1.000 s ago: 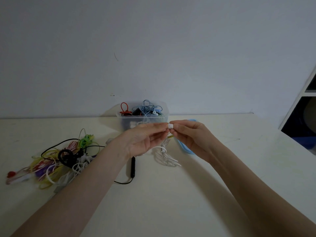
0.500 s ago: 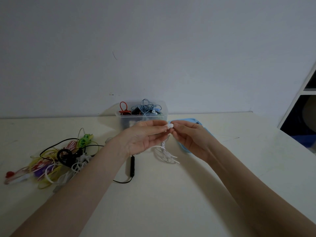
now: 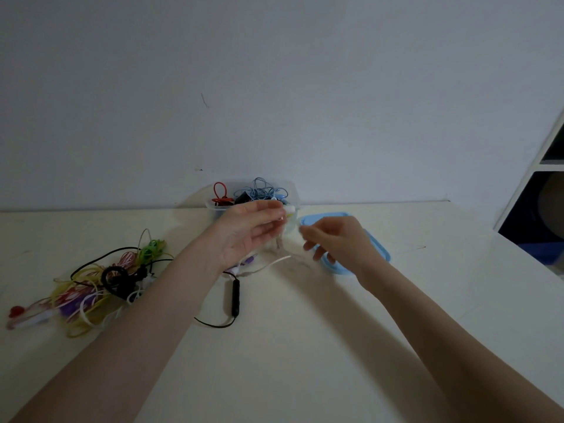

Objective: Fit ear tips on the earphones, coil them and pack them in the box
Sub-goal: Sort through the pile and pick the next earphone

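1. Earbud (image 3: 289,210), white, sits pinched at the left hand's (image 3: 247,232) fingertips, held up just in front of the clear box (image 3: 293,206); its white cable (image 3: 274,262) trails down, blurred, to the bench (image 3: 305,346).
2. Right hand (image 3: 337,244) hovers apart from the bud, its grip loosely curled; whether it holds an ear tip cannot be told.
3. Step in hand looks like tip-fitting on this white pair.
4. Next likely needs checking the tip, then coiling the cable.
5. Blue lid (image 3: 378,248) lies under the right hand; a tangled pile of earphones (image 3: 100,282) waits at left.
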Tool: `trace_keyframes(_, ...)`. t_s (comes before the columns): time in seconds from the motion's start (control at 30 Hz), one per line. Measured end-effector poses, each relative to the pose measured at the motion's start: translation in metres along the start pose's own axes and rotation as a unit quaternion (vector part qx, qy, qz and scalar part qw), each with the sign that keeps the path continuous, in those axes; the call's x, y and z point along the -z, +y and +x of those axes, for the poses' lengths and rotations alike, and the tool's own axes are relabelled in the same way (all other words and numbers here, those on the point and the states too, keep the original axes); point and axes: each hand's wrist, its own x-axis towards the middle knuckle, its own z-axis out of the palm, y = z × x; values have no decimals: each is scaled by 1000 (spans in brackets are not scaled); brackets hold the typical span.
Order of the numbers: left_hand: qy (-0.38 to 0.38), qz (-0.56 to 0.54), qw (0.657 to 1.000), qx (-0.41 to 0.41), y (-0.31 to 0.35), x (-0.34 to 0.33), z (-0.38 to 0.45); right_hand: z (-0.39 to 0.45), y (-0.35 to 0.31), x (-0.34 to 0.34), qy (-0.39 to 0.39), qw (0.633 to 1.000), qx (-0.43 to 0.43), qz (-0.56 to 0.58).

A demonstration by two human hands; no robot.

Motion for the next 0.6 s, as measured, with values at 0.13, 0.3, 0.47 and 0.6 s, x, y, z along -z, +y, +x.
trace_keyframes(0.13,-10,15,1000,-10,7,4,-2,-10,4,-35,-65,948,40,-310)
trace_keyframes(0.3,-40,77,995,-38,22,1,-7,-6,6,-33,78,957,115,-256)
trace_keyframes(0.47,-44,188,977,-93,56,-9,-6,11,-16,-19,122,988,80,-54)
trace_keyframes(0.6,-22,234,959,-158,99,-11,1,43,-62,-2,120,982,71,130)
